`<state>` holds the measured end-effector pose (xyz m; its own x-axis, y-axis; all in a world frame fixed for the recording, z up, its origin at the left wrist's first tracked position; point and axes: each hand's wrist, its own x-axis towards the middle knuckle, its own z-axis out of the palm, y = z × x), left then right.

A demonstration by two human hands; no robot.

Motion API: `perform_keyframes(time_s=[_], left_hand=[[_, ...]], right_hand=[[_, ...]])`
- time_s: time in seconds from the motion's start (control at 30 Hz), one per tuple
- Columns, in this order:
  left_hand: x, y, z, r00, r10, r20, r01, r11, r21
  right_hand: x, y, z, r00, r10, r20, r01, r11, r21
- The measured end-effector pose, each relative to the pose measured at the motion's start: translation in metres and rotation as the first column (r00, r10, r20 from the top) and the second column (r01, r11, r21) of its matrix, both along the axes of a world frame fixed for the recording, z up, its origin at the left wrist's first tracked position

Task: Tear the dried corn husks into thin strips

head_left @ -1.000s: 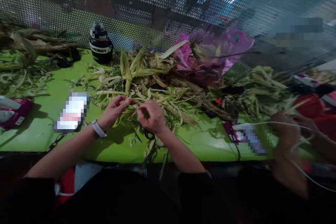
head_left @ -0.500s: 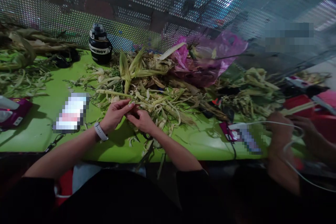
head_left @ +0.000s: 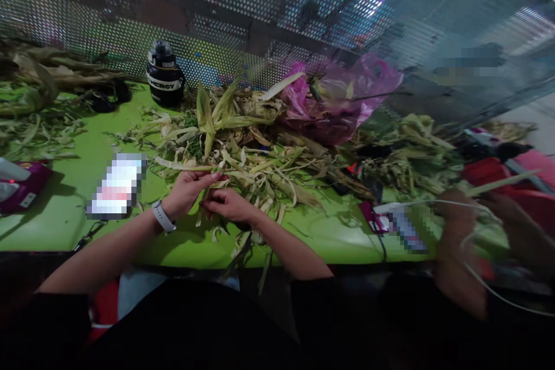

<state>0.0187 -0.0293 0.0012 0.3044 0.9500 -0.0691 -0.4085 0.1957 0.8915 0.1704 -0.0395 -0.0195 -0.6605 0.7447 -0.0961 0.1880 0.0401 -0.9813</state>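
A heap of pale green and dry corn husks [head_left: 255, 150] lies on the lime-green table [head_left: 65, 219]. My left hand [head_left: 186, 188], with a white watch on its wrist, pinches a long husk strip [head_left: 182, 165] that runs off to the left. My right hand [head_left: 228, 205] is closed just beside it, fingers curled on husk pieces at the near edge of the heap. The two hands almost touch. A dark handle shows under my right hand.
A black jar [head_left: 163, 74] stands at the back by the perforated metal screen. A pink plastic bag [head_left: 338, 98] lies behind the heap. A blurred phone [head_left: 117, 185] sits at left, a purple device [head_left: 17, 185] further left. Another person's hands [head_left: 463, 225] work at right.
My right hand has slid left and down toward my left hand. My left hand has drawn a long husk strip out to the left. The camera shifted slightly.
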Motion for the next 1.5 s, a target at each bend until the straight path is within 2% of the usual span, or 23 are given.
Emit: perform_keyframes(time_s=[0.1,0.2,0.3,0.37,0.43,0.5,0.53,0.57,0.6,0.63,0.7,0.73,0.8,0.87,0.93,1.07,1.23,1.33,1.43,1.5], left_hand=[[0.002,0.001,-0.001,0.999,-0.003,0.036,0.004,1.0,-0.017],[0.0,0.003,0.0,1.0,-0.002,0.022,0.003,0.999,-0.055],[-0.008,0.008,0.004,0.997,-0.014,-0.076,0.013,1.0,-0.004],[-0.016,0.012,0.006,0.981,-0.039,-0.188,0.053,0.996,0.072],[-0.023,0.015,0.011,0.953,-0.07,-0.294,0.114,0.984,0.137],[-0.028,0.016,0.017,0.934,-0.085,-0.348,0.156,0.971,0.179],[-0.029,0.016,0.02,0.923,-0.107,-0.37,0.186,0.965,0.187],[-0.028,0.015,0.024,0.91,-0.14,-0.391,0.227,0.956,0.186],[-0.027,0.014,0.027,0.891,-0.191,-0.411,0.283,0.943,0.176],[-0.025,0.014,0.029,0.871,-0.245,-0.426,0.34,0.926,0.163],[-0.021,0.013,0.032,0.837,-0.337,-0.432,0.432,0.89,0.143],[-0.019,0.012,0.033,0.827,-0.363,-0.43,0.458,0.878,0.139],[-0.016,0.013,0.031,0.818,-0.379,-0.433,0.474,0.87,0.135],[-0.015,0.013,0.029,0.82,-0.364,-0.442,0.461,0.878,0.132],[-0.013,0.014,0.029,0.819,-0.353,-0.453,0.452,0.883,0.129],[-0.007,0.016,0.034,0.781,-0.4,-0.48,0.507,0.854,0.114],[0.005,0.015,0.033,0.762,-0.431,-0.484,0.529,0.845,0.081],[0.006,0.015,0.025,0.792,-0.4,-0.461,0.474,0.879,0.053],[0.001,0.018,0.019,0.861,-0.301,-0.41,0.341,0.94,0.027],[-0.004,0.02,0.019,0.873,-0.252,-0.418,0.294,0.955,0.038]], right_hand=[[-0.002,0.001,-0.003,0.999,0.011,0.036,-0.013,0.998,0.062],[-0.004,0.0,-0.005,0.989,-0.021,0.143,-0.012,0.974,0.226],[-0.002,-0.008,0.007,0.979,-0.02,0.205,-0.073,0.897,0.437],[0.005,-0.015,0.025,0.99,0.011,0.141,-0.087,0.833,0.546],[0.016,-0.018,0.048,0.995,-0.094,-0.014,0.08,0.743,0.665],[0.027,-0.014,0.068,0.937,-0.316,-0.151,0.323,0.613,0.721],[0.031,-0.009,0.074,0.905,-0.395,-0.158,0.376,0.568,0.732],[0.033,-0.003,0.079,0.896,-0.426,-0.126,0.375,0.571,0.731],[0.035,0.004,0.081,0.905,-0.416,-0.086,0.35,0.616,0.706],[0.034,0.012,0.08,0.925,-0.376,-0.051,0.316,0.689,0.652],[0.029,0.025,0.075,0.971,-0.238,-0.011,0.216,0.863,0.457],[0.025,0.03,0.072,0.986,-0.164,-0.008,0.157,0.927,0.341],[0.016,0.036,0.066,0.995,-0.081,-0.051,0.087,0.986,0.14],[0.009,0.038,0.063,0.988,-0.105,-0.109,0.107,0.994,0.007],[0.004,0.04,0.063,0.97,-0.181,-0.161,0.179,0.983,-0.028],[0.003,0.046,0.064,0.919,-0.3,-0.257,0.331,0.94,0.086],[0.004,0.055,0.059,0.883,-0.383,-0.27,0.426,0.896,0.122],[0.01,0.057,0.056,0.924,-0.341,-0.171,0.371,0.908,0.195],[0.025,0.056,0.055,0.968,-0.251,0.007,0.243,0.941,0.235],[0.036,0.053,0.054,0.97,-0.203,0.131,0.167,0.956,0.243]])
